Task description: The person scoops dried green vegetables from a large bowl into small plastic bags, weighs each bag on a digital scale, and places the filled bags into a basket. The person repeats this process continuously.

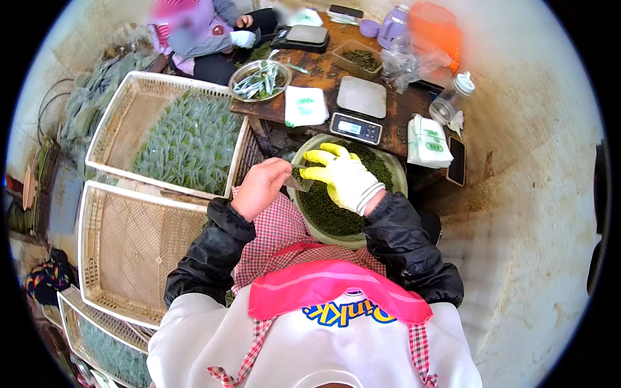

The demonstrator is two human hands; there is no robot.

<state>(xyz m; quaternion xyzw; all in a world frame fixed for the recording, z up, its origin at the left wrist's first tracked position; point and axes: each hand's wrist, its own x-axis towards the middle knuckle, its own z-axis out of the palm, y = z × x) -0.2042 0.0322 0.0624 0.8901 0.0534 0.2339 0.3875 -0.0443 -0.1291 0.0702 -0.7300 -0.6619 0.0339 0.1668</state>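
Note:
My bare left hand (262,184) is closed on the edge of a small clear plastic bag (297,182), held above a round pale basin (402,181). Dark green, granular dried leaves (333,210) fill much of the basin, which stands before me under the table's edge. My right hand (341,176) wears a white knit glove with yellow-coated fingers. Those fingers are apart and reach toward the bag, their tips at its side. Whether any leaves lie between them cannot be made out.
A worn wooden table (317,132) ahead bears a scale (359,110), stacks of printed bags (429,142), a metal bowl of small packets (260,81), a phone (456,161) and a jar (453,98). Filled packets crowd a crate (184,142) at left, above another crate (139,249). Someone (200,39) sits far left.

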